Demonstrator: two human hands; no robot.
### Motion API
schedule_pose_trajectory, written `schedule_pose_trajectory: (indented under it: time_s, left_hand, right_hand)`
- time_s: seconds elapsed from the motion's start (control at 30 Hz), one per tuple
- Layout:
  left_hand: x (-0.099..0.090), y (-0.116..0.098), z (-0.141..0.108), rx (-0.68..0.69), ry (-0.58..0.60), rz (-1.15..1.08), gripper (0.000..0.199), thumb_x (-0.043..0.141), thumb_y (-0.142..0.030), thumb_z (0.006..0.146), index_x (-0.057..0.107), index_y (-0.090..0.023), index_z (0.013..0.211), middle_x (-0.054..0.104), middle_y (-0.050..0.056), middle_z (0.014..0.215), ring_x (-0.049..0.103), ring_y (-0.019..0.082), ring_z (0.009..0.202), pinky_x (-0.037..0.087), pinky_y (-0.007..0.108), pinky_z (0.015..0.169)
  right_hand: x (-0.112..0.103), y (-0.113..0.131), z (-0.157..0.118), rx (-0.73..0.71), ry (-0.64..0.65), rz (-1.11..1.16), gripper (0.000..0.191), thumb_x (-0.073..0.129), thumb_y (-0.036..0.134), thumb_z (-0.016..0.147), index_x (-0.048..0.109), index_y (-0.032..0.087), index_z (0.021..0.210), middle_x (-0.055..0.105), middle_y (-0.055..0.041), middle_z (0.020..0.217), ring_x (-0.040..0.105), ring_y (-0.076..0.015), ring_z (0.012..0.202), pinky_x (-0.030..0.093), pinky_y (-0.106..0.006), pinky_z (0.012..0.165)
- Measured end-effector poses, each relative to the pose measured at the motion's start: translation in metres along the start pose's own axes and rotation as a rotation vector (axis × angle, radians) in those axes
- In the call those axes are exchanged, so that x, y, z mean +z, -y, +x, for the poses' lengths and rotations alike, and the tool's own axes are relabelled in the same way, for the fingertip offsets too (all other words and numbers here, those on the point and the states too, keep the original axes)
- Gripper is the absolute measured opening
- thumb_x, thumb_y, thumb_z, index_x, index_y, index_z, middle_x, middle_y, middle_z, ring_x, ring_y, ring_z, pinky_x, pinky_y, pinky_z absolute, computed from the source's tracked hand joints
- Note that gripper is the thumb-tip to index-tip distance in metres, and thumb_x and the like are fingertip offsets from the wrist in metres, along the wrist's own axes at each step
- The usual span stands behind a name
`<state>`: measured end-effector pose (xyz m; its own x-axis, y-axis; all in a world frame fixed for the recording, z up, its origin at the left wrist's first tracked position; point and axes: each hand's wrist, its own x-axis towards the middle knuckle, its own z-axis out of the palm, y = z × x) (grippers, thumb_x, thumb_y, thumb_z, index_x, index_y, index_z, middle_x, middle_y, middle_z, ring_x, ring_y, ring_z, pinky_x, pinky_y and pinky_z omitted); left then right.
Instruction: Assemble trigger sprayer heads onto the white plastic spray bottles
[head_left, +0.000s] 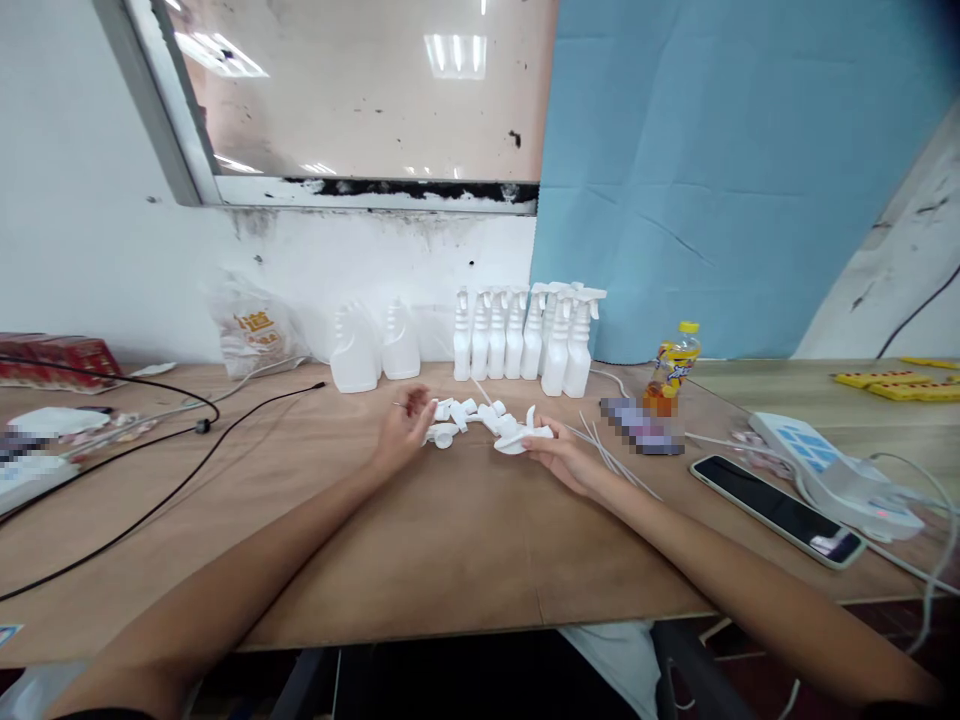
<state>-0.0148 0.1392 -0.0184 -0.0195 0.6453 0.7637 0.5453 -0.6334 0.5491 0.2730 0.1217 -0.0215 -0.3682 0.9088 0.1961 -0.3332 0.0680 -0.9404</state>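
My right hand (562,458) is closed on a white trigger spray head (514,440), held low over the table at the right of a small heap. Several more white spray heads (457,412) lie loosely in that heap between my hands. At its left edge is my left hand (403,432), thumb stretched towards the parts and fingers loosely bent and apart; I see nothing held in it. Behind the heap, white spray bottles (497,345) with trigger heads fitted stand upright in a group. Two headless white bottles (354,355) stand further left.
Thin white tubes (615,460) lie right of my right hand. Beyond them are a drink bottle (670,370), a phone (780,510) and a white device (832,475) with cords. A black cable (202,465) crosses the left side. A plastic bag (251,325) sits against the wall.
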Motion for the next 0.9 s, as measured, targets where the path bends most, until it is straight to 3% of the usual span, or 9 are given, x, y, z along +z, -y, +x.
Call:
schedule_pose_trajectory:
  time_s: [0.1, 0.2, 0.37, 0.53, 0.7, 0.77, 0.9]
  left_hand:
    - [-0.019, 0.045, 0.021, -0.128, -0.185, 0.146, 0.026, 0.052, -0.038, 0.092, 0.052, -0.02, 0.11, 0.058, 0.003, 0.094, 0.055, 0.015, 0.079, 0.047, 0.027, 0.074]
    - [-0.039, 0.09, 0.032, -0.222, -0.282, 0.227, 0.025, 0.052, -0.029, 0.088, 0.05, -0.017, 0.11, 0.056, 0.005, 0.097, 0.055, 0.016, 0.081, 0.049, 0.029, 0.074]
    - [-0.064, 0.139, 0.048, -0.36, -0.412, 0.379, 0.036, 0.061, -0.03, 0.083, 0.047, -0.014, 0.112, 0.052, 0.011, 0.111, 0.055, 0.022, 0.097, 0.047, 0.04, 0.093]
    - [-0.057, 0.159, 0.07, -0.455, -0.472, 0.496, 0.068, 0.076, -0.043, 0.074, 0.043, -0.009, 0.123, 0.048, 0.02, 0.129, 0.041, 0.035, 0.129, 0.033, 0.049, 0.112]
    - [-0.035, 0.168, 0.086, -0.597, -0.549, 0.508, 0.111, 0.086, -0.054, 0.058, 0.029, -0.006, 0.14, 0.037, 0.029, 0.143, 0.033, 0.047, 0.136, 0.032, 0.061, 0.11]
    - [-0.033, 0.169, 0.089, -0.645, -0.554, 0.493, 0.115, 0.088, -0.051, 0.055, 0.027, -0.006, 0.142, 0.037, 0.03, 0.144, 0.036, 0.048, 0.135, 0.033, 0.063, 0.109]
    - [-0.036, 0.168, 0.09, -0.686, -0.551, 0.46, 0.103, 0.084, -0.045, 0.062, 0.03, -0.006, 0.14, 0.042, 0.029, 0.141, 0.042, 0.045, 0.133, 0.037, 0.06, 0.108]
  right_hand:
    - [-0.001, -0.001, 0.002, 0.007, 0.038, 0.065, 0.035, 0.086, 0.023, 0.066, 0.053, 0.02, 0.078, 0.071, -0.002, 0.085, 0.071, -0.0224, 0.087, 0.052, -0.034, 0.08]
    - [0.0, -0.004, 0.003, 0.019, 0.07, 0.091, 0.028, 0.081, 0.026, 0.072, 0.059, 0.018, 0.086, 0.073, -0.0052, 0.085, 0.073, -0.0245, 0.083, 0.053, -0.036, 0.077]
    - [-0.002, -0.006, 0.005, 0.029, 0.074, 0.122, 0.022, 0.073, 0.031, 0.08, 0.059, 0.019, 0.092, 0.072, -0.0051, 0.087, 0.069, -0.0209, 0.07, 0.05, -0.033, 0.063]
    - [-0.006, -0.002, 0.007, 0.024, 0.034, 0.179, 0.014, 0.069, 0.029, 0.081, 0.06, 0.018, 0.084, 0.069, -0.0042, 0.082, 0.059, -0.0162, 0.059, 0.046, -0.03, 0.054]
    - [-0.009, 0.002, 0.009, 0.024, 0.001, 0.193, 0.013, 0.068, 0.027, 0.081, 0.06, 0.018, 0.082, 0.068, -0.0041, 0.079, 0.057, -0.0161, 0.057, 0.045, -0.03, 0.051]
    - [-0.009, 0.002, 0.009, 0.029, -0.002, 0.207, 0.012, 0.068, 0.026, 0.08, 0.06, 0.018, 0.082, 0.068, -0.0037, 0.076, 0.056, -0.0155, 0.055, 0.045, -0.029, 0.049]
    - [-0.01, 0.003, 0.009, 0.01, 0.026, 0.19, 0.01, 0.067, 0.024, 0.081, 0.062, 0.017, 0.083, 0.069, -0.0045, 0.075, 0.056, -0.0148, 0.052, 0.045, -0.028, 0.047]
